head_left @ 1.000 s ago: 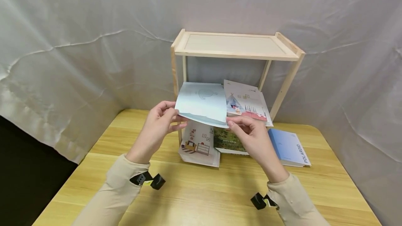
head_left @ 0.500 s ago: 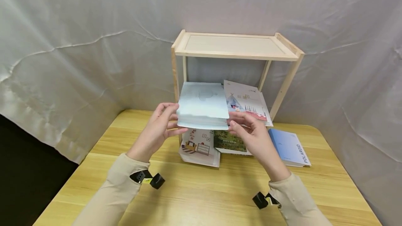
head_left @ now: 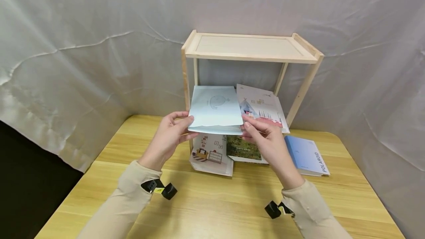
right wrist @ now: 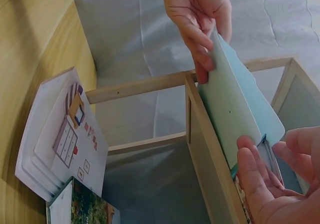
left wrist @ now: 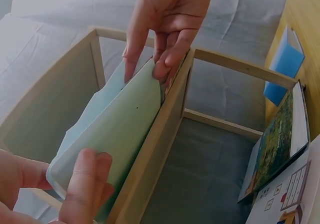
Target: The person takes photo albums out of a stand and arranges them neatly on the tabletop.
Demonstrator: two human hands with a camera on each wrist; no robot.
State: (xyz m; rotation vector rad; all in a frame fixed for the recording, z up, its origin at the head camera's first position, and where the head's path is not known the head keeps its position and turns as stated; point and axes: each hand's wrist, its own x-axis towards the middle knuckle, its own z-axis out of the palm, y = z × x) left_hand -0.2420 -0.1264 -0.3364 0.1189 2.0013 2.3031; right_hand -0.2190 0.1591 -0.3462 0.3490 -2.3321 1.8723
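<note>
The left hand (head_left: pixel 168 135) and right hand (head_left: pixel 265 141) are pinching the pale-blue book (head_left: pixel 216 106), which is jutting from the wooden rack (head_left: pixel 249 44) beneath its top board; the POLAROID book (head_left: pixel 305 155) is lying right of the rack.

Count: hands, 2 (left hand (head_left: pixel 167 135), right hand (head_left: pixel 267 143)). Visible book covers, 5 (whale cover (head_left: pixel 212 115), tent cover (head_left: pixel 260 107), furniture cover (head_left: pixel 211 155), foliage cover (head_left: pixel 245 149), POLAROID cover (head_left: pixel 303 155)). Black wrist cameras (head_left: pixel 169 191), 2. Wooden rack (head_left: pixel 249 45), 1. Wooden table (head_left: pixel 216 205), 1.

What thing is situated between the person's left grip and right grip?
A pale blue book, held by the left grip and the right grip; the head view shows it.
</note>
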